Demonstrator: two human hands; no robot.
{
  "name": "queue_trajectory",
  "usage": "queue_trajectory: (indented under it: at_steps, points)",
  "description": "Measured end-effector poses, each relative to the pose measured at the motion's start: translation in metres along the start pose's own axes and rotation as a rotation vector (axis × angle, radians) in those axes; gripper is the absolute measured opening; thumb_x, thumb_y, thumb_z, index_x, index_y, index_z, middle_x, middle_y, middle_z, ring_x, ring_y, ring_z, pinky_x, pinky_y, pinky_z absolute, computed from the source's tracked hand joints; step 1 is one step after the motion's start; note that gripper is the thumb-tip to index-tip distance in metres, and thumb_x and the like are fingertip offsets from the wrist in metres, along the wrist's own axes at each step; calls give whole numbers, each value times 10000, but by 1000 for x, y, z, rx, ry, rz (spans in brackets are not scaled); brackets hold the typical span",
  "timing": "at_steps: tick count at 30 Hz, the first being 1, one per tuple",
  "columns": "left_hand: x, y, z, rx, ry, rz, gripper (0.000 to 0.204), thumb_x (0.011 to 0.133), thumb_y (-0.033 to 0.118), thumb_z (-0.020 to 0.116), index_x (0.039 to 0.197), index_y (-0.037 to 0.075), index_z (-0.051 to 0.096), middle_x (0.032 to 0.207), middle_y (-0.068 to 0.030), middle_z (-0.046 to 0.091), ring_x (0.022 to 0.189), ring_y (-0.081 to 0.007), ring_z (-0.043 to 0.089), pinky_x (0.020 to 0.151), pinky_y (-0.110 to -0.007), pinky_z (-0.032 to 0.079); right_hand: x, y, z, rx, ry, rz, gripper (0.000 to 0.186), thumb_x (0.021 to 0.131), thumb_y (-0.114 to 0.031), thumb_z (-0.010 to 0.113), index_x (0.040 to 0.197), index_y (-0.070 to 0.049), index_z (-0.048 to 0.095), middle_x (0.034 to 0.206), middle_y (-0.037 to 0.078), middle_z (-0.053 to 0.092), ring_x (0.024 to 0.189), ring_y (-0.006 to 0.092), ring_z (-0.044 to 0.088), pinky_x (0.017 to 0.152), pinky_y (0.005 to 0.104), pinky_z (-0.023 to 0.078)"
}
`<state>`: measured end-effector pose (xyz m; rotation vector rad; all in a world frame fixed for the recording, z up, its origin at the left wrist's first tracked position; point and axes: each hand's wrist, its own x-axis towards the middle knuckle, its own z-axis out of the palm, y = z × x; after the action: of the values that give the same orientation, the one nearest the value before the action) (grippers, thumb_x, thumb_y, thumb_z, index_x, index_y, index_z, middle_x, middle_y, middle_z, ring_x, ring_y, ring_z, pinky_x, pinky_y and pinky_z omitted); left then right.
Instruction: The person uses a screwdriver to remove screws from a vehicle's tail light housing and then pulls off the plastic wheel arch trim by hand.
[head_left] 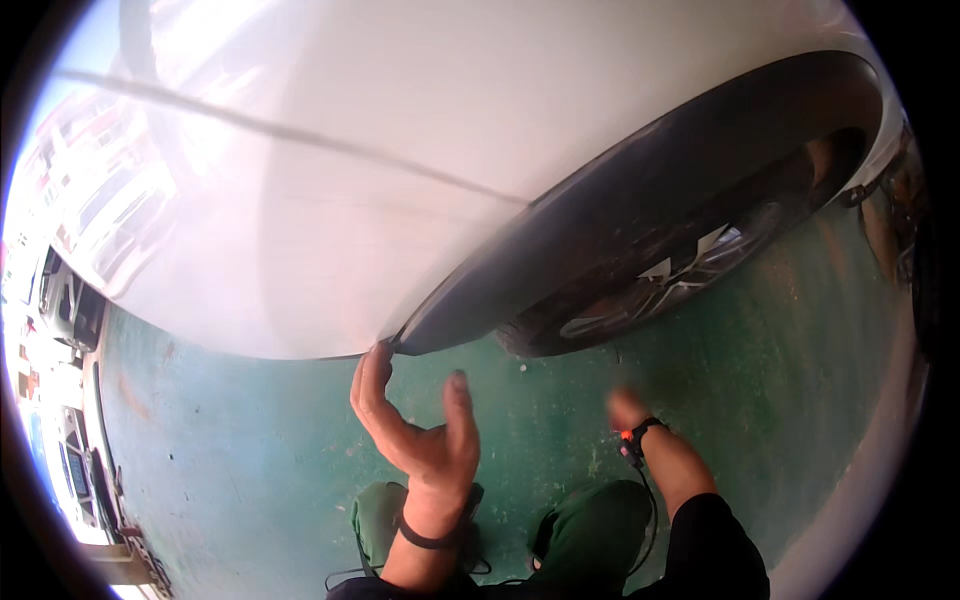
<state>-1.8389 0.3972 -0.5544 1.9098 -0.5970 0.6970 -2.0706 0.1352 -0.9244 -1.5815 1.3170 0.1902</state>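
Observation:
The fingertips of my left hand (425, 435) reach the lower corner of a white car bumper (310, 290), where it meets the dark wheel arch trim (470, 295). Its fingers are bent a little and the thumb stands well apart, with nothing between them. My right hand (627, 408) is over the floor below the wheel (650, 270), smeared by motion, so its fingers cannot be made out. A black band (640, 432) circles that wrist, with a small orange part and a dark cable (650, 510) hanging from it.
A green painted floor (250, 420) spreads under the car. My knees in green trousers (590, 535) are bent at the bottom. Far left, parked vehicles (72, 305) show in bright daylight. Dark objects (890, 215) lie at the far right.

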Motion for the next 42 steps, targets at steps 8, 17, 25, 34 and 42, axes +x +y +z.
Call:
queue_trajectory:
  at_steps: [8,17,25,34,42]
  points:
    - [5,-5,51,200,311,47,928,666,190,919,1375,-35,364,1307,-191,406,1258,-362,387,1028,-473,364,23,37,44,-681,234,-251,317,918,-159,547,1205,-32,591,1066,221,667,963,373,677,794,484,544]
    - [22,9,12,35,75,7,822,551,323,972,1106,-10,465,1047,-144,448,949,-296,455,801,-389,405,-27,25,45,-819,308,-453,211,864,-125,589,1044,-35,652,859,186,683,753,384,677,655,495,531]
    - [39,5,1,-116,-30,77,507,615,301,947,867,8,619,850,-90,547,768,-256,515,681,-347,436,-34,15,18,-824,388,-712,237,924,-240,596,1010,-22,631,885,200,665,771,400,653,658,507,509]
    - [39,-6,5,-415,-69,7,303,693,165,896,850,36,671,809,-77,599,702,-225,543,621,-321,437,-156,-101,-91,51,413,-477,264,1010,-305,564,934,-62,632,702,12,571,609,93,507,575,264,434]
    - [36,-8,10,-470,-25,10,236,712,119,858,828,41,669,808,-80,605,711,-248,551,625,-340,436,-338,-281,-80,181,357,-872,287,1051,-236,491,974,-2,637,722,-14,540,644,54,456,591,231,364]
